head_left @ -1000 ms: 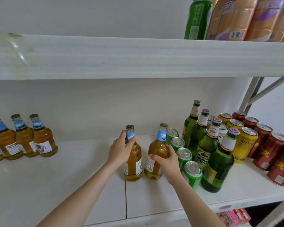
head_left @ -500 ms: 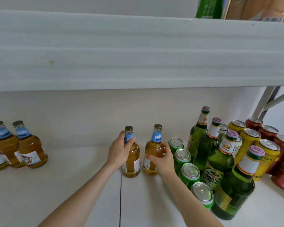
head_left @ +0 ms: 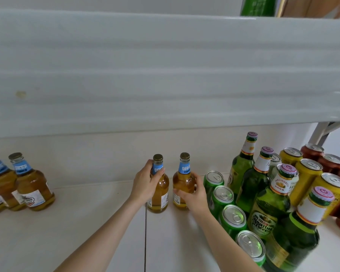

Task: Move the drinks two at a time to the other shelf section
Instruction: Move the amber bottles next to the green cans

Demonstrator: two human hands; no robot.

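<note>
Gripping amber bottles (head_left: 182,181), both hands (head_left: 145,185) curled

Two limbs are in view. The left hand (head_left: 145,186) and right hand (head_left: 195,196) are bare. The left forearm (head_left: 112,232) and right forearm (head_left: 222,242) are bare along their whole visible length (each is cut off by the lower frame edge). Both forearms are slim and taper towards the wrists. The fingernails are too small to describe.
</note>
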